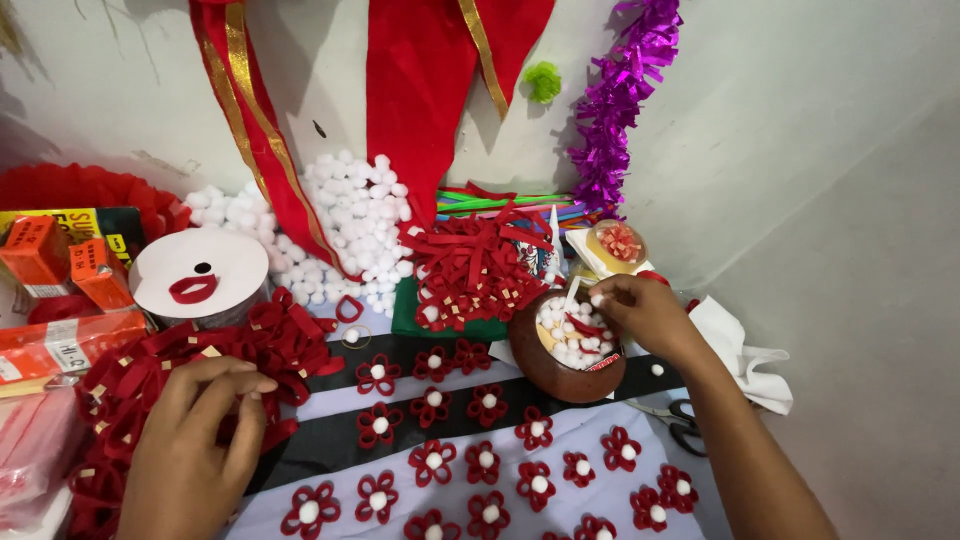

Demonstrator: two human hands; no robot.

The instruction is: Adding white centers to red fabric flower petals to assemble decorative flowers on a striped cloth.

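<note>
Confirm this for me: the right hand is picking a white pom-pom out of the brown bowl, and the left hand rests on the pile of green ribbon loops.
Not quite. The head view shows the right hand picking a white pom-pom over the brown bowl, but the ribbon loops under the left hand are red, not green.

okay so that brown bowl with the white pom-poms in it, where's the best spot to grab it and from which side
Probably the near rim of the brown bowl, coming from the front edge closest to you. Its wall there is bare and rounded, while the right hand sits over the far right rim, picking at the white pom-poms. The bowl stands upright and open, so pinch the rim and keep it level.
</note>
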